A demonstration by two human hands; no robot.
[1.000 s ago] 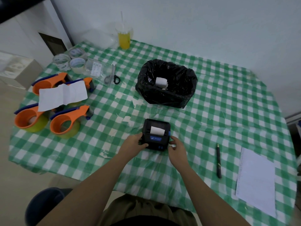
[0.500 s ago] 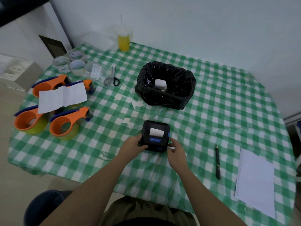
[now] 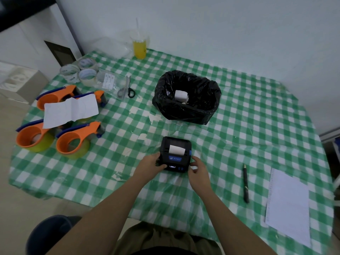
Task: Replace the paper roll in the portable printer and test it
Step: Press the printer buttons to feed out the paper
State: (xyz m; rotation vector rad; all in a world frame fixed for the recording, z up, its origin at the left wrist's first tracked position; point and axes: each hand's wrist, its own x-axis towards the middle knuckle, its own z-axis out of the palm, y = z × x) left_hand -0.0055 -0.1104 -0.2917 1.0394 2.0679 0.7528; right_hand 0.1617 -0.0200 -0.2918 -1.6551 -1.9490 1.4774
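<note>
A small black portable printer (image 3: 175, 144) rests on the green checked tablecloth (image 3: 239, 126), lid closed, with a strip of white paper (image 3: 176, 149) sticking out of its slot and a small lit display on its front. My left hand (image 3: 151, 163) grips the printer's left side. My right hand (image 3: 197, 167) touches its right front corner, thumb near the front buttons. Another white paper roll (image 3: 181, 95) lies inside the black bag-lined bin (image 3: 187, 111) behind the printer.
Several orange tape dispensers (image 3: 73, 137) and a white sheet (image 3: 70, 109) lie at the left, with tape rolls (image 3: 86, 75) and scissors (image 3: 127, 90) behind. A cup of yellow drink (image 3: 139, 46) stands at the back. A pen (image 3: 245, 183) and paper (image 3: 288, 205) lie right.
Both hands stay on the printer with only small shifts. The display on the printer's front now shows lit. The camera view has drifted slightly.
</note>
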